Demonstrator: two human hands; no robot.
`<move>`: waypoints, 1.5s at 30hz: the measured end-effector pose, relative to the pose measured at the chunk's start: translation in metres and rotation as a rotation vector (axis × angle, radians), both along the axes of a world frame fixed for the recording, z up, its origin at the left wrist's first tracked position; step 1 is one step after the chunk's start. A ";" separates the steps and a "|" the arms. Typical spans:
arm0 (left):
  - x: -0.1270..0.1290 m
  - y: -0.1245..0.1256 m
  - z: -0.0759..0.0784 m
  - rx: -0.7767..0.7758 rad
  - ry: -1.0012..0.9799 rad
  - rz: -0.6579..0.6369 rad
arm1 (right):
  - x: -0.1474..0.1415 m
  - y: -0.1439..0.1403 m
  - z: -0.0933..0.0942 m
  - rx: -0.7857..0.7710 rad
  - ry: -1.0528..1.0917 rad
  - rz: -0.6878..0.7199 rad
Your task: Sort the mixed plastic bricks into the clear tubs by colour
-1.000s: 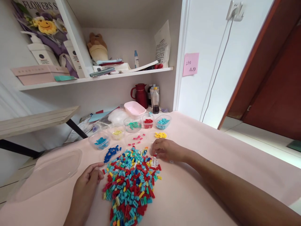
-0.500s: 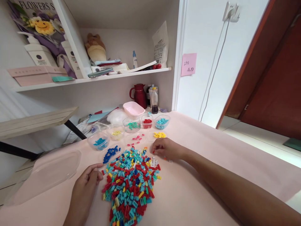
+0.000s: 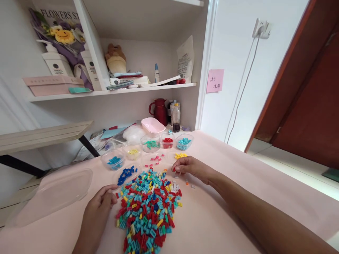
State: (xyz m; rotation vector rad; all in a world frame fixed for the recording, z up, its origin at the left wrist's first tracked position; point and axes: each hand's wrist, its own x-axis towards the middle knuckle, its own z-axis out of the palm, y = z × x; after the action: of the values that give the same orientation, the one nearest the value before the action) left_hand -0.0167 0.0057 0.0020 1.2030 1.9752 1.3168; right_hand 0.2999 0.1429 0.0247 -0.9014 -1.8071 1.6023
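Note:
My right hand [image 3: 191,167] is beyond the pile's far right edge, close to the dish of yellow bricks [image 3: 180,156]. Its thumb and fingers pinch a small red brick [image 3: 174,169]. A big heap of mixed toy building bricks [image 3: 148,211] covers the table in front of me. Against the heap's left side rests my left hand [image 3: 102,204], fingers curled in toward the thumb. One red brick [image 3: 117,195] lies right at those fingertips; whether it is gripped is unclear. Several white bricks [image 3: 176,187] and an orange brick [image 3: 186,182] lie below my right hand.
Clear dishes of sorted bricks curve behind the heap: dark blue [image 3: 126,175], blue [image 3: 113,161], pale yellow [image 3: 132,152], green [image 3: 150,144], red [image 3: 167,141], turquoise [image 3: 184,142] and pink [image 3: 155,161]. A clear lid [image 3: 58,197] lies left. A pink tub [image 3: 153,126] stands behind.
The view has shifted slightly, moving the scene right and down. My right hand has lifted a little from the table with the red brick, uncovering more of the orange brick. My left hand stays put.

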 end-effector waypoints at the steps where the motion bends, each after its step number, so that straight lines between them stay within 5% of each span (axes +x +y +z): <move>1: 0.000 0.000 -0.001 0.002 0.001 -0.003 | -0.001 0.000 0.000 0.006 0.003 -0.012; 5: -0.001 0.001 -0.004 -0.001 0.007 -0.013 | -0.014 0.015 0.012 0.084 0.003 -0.116; 12: -0.003 0.001 -0.007 0.064 -0.010 -0.015 | -0.048 0.081 0.053 0.401 -0.075 -0.538; 17: -0.002 0.000 -0.008 0.106 -0.050 -0.013 | -0.047 0.090 0.052 0.382 -0.090 -0.617; 26: 0.001 -0.002 -0.004 0.078 -0.048 -0.002 | -0.010 0.010 0.030 0.204 0.020 -0.219; 35: 0.004 -0.001 0.002 0.061 -0.033 -0.003 | 0.049 0.001 0.028 0.098 -0.595 -0.012; 38: 0.002 -0.001 0.001 0.033 -0.021 -0.012 | 0.049 -0.002 0.025 -0.017 -0.660 0.099; 45: -0.002 0.000 -0.004 0.012 0.031 -0.022 | 0.022 -0.008 0.008 -0.094 -0.408 0.156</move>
State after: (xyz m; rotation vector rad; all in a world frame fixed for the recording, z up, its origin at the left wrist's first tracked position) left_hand -0.0188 0.0056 -0.0019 1.2543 1.9727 1.3078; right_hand 0.3222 0.1350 0.0326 -1.2288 -2.1356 1.7031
